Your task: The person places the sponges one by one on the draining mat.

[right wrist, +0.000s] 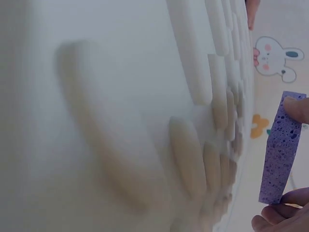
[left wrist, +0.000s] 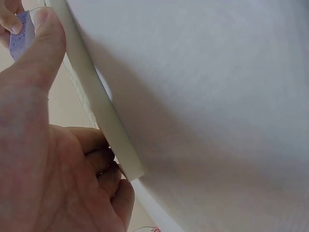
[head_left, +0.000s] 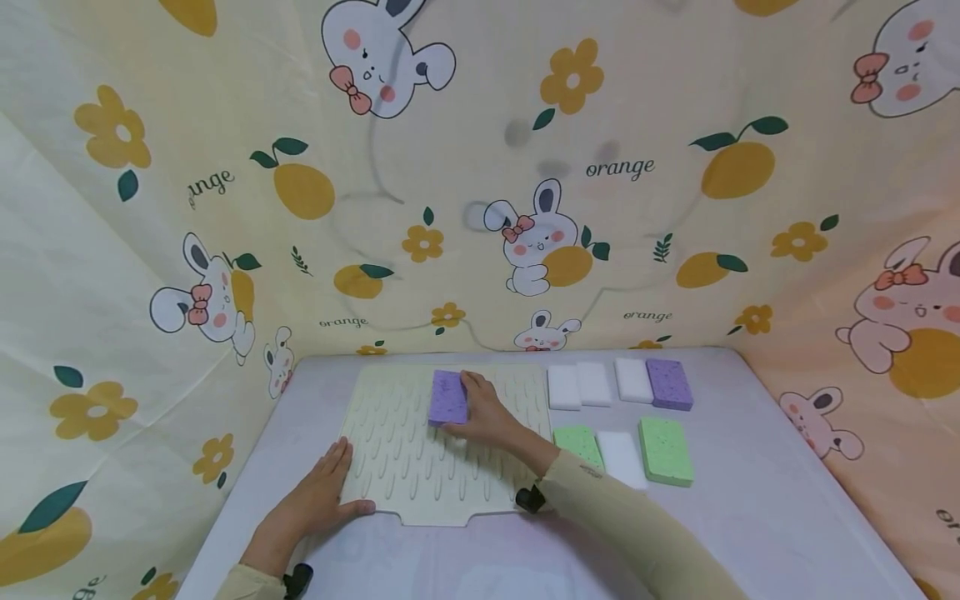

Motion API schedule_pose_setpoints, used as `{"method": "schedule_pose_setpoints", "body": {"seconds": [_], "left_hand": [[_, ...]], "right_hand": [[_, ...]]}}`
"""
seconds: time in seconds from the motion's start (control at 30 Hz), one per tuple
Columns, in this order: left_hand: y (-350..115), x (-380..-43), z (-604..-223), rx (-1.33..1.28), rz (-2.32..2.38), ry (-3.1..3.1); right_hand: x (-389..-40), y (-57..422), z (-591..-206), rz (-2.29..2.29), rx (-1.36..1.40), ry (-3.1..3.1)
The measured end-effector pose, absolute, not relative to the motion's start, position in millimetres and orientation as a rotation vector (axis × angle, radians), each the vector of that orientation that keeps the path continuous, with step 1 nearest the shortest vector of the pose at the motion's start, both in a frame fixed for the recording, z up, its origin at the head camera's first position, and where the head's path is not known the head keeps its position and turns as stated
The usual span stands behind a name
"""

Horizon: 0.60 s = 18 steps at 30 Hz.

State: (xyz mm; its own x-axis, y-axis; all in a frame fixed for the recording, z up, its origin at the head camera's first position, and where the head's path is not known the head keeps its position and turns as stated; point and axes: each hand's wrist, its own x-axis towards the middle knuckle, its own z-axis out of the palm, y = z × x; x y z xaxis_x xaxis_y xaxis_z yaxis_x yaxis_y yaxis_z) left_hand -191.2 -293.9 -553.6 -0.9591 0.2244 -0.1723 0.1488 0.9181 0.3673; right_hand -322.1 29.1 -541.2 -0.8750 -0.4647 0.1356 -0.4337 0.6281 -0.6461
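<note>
A purple sponge (head_left: 448, 398) is pinched between the thumb and fingers of my right hand (head_left: 483, 412), over the upper middle of a cream drying board (head_left: 375, 442) with rows of raised ridges. In the right wrist view the porous side of the purple sponge (right wrist: 282, 145) shows, held by its two ends above the ridges. My left hand (head_left: 311, 492) rests at the board's near left corner, fingers along the left edge and thumb at the near edge. Close up in the left wrist view, fingertips of the left hand (left wrist: 63, 164) touch the board's edge (left wrist: 108, 116).
To the right of the board lie several white sponges (head_left: 564, 387), another purple sponge (head_left: 669, 384) and two green sponges (head_left: 666, 451). The right forearm overlaps one green sponge. A patterned cloth (head_left: 465, 250) hangs behind the white table (head_left: 780, 508).
</note>
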Motion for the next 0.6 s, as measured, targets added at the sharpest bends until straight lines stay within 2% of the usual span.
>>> {"method": "schedule_pose_setpoints", "body": {"seconds": [0.6], "left_hand": [[-293, -191, -553, 0.318, 0.536, 2.879]], "right_hand": [[-332, 6, -548, -1.225, -0.739, 2.688]]}}
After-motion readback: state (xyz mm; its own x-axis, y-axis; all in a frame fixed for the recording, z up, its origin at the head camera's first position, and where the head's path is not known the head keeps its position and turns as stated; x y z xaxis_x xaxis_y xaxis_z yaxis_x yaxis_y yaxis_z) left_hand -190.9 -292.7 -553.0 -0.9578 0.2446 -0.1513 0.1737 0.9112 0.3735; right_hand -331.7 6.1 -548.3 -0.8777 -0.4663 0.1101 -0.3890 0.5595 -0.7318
